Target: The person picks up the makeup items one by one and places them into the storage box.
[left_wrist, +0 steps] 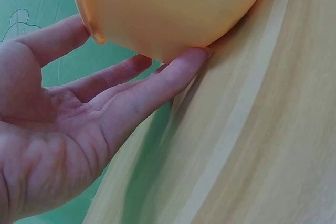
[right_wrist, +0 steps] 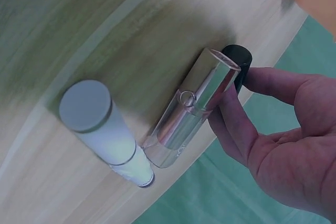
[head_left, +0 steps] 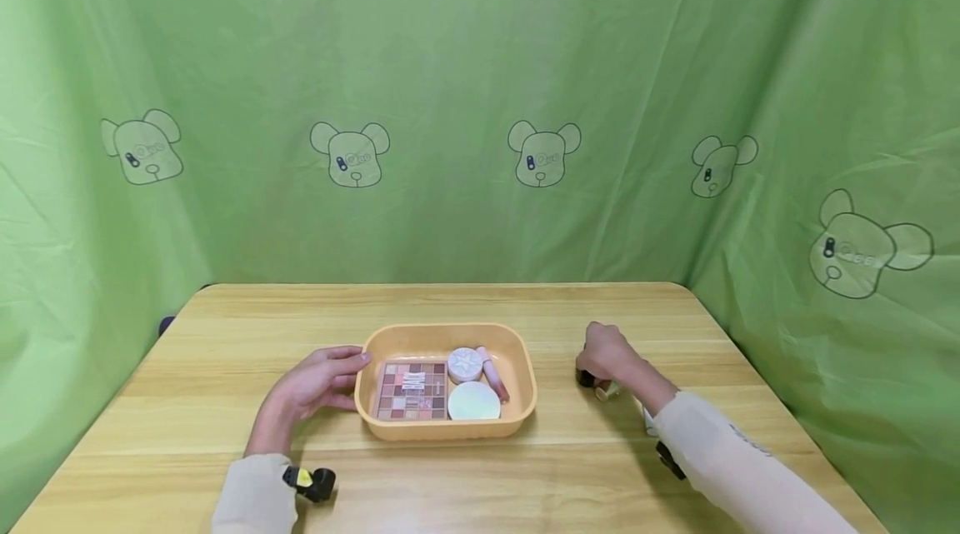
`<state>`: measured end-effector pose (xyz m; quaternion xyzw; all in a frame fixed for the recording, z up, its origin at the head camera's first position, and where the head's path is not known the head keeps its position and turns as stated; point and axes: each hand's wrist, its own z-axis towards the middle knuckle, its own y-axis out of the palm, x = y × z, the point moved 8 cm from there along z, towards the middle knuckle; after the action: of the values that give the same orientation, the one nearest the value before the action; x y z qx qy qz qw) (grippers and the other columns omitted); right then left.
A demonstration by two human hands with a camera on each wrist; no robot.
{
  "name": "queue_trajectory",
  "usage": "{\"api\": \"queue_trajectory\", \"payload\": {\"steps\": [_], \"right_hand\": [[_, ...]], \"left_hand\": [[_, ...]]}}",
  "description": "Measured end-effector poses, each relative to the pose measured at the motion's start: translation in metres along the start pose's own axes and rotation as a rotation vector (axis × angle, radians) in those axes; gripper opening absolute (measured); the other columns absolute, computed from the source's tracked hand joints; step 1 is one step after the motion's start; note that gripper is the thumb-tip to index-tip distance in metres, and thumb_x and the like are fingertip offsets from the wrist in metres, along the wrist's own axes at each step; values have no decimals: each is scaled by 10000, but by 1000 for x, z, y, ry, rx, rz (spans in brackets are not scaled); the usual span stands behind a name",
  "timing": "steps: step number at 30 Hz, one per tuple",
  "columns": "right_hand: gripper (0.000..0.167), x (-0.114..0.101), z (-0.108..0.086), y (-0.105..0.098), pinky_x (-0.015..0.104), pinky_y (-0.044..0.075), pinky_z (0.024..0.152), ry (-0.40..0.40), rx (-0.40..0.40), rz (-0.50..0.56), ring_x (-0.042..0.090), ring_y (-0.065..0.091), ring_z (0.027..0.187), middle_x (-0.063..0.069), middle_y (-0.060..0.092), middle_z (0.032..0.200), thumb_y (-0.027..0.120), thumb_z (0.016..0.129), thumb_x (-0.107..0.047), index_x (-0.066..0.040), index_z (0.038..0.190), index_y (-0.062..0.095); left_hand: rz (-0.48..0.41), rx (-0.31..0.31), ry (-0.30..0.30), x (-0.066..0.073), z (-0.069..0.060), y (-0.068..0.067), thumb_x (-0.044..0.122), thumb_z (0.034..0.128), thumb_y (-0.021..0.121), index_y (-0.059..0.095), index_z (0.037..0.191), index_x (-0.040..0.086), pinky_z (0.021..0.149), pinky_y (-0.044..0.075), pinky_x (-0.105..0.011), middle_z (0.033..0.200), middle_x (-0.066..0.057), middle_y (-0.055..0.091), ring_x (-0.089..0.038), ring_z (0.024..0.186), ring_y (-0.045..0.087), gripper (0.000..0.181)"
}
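My left hand (head_left: 318,384) touches the left end of an orange plastic tray (head_left: 446,432). In the left wrist view its fairly straight fingers (left_wrist: 157,85) rest against the tray's rim and outer wall. Inside the tray lie an eyeshadow palette (head_left: 393,413), a round white compact (head_left: 474,402), a smaller round case with a star pattern (head_left: 465,365) and a pink tube (head_left: 492,377). Right of the tray, my right hand (head_left: 611,355) pinches a small black cylinder (right_wrist: 239,59), largely hidden by a shiny lipstick tube (right_wrist: 197,106) lying beside the fingers.
A white cylindrical bottle (right_wrist: 107,129) with a grey end lies near the lipstick tube, mostly hidden under the right forearm in the head view. The wooden table (head_left: 450,484) is enclosed by a green curtain (head_left: 442,59) at the back and sides.
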<state>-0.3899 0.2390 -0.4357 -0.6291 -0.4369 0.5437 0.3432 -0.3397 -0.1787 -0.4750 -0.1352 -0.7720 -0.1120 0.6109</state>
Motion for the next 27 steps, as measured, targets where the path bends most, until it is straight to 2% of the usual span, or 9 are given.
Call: {"api": "queue_trajectory", "payload": {"steps": [8,16,23,27], "right_hand": [[25,-2,1,-2,214,520,410,-6,17,-27,177,634,444,117,624,627,577,796,5,-3,775,564],[60,3,2,0,268,576,438,10,-7,18,189,647,449,139,628,653,575,814,9,25,858,537],[30,4,2,-2,274,582,465,13,-2,18,181,654,446,132,652,628,589,803,-6,7,815,565],[96,5,1,-4,276,573,477,-3,7,16,191,654,484,135,638,707,607,790,-6,33,871,573]], "left_hand": [[-2,-12,5,2,0,0,287,1029,588,247,1517,-148,929,619,-487,1439,-377,475,-408,1219,635,737],[-5,-8,0,2,-1,1,275,1030,587,241,1520,-146,931,618,-489,1446,-377,468,-421,1225,628,733],[-1,-7,1,1,-1,1,276,1031,582,248,1515,-149,931,618,-490,1447,-383,461,-423,1229,624,726],[-1,-7,3,1,-1,0,279,1032,580,238,1517,-151,931,618,-489,1453,-386,452,-427,1235,620,733]]}}
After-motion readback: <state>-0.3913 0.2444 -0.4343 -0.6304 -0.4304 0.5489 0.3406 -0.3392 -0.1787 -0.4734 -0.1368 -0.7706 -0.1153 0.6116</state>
